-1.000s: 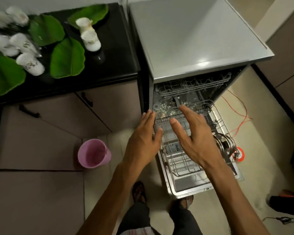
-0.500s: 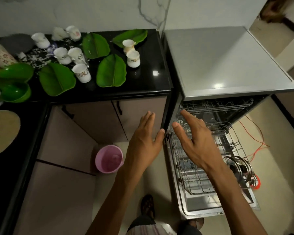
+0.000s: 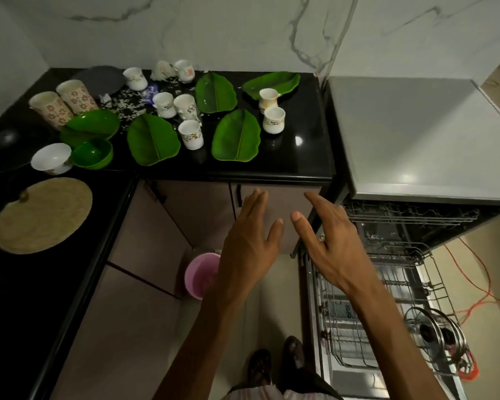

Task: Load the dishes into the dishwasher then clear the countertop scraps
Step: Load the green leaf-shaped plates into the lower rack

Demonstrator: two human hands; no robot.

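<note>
My left hand (image 3: 250,243) and my right hand (image 3: 331,246) hover with straight fingers in front of the cabinet, below the black countertop (image 3: 300,160); neither holds anything. On the counter lie several green leaf-shaped plates (image 3: 236,136), several white floral cups (image 3: 191,134), two tall patterned tumblers (image 3: 65,103), a green bowl (image 3: 93,154), a white bowl (image 3: 52,158) and scattered food scraps (image 3: 127,103). To the right the dishwasher (image 3: 416,134) stands open, its lower rack (image 3: 387,298) pulled out with steel lids (image 3: 433,330) in it.
A pink bucket (image 3: 201,274) sits on the floor by the cabinet. A round woven mat (image 3: 44,215) lies on the left counter. An orange cable (image 3: 479,284) runs on the floor right of the dishwasher. My feet (image 3: 274,362) stand beside the open door.
The view has swung up and left from the dishwasher rack to the countertop. Both hands have moved left, away from the rack, and stay empty.
</note>
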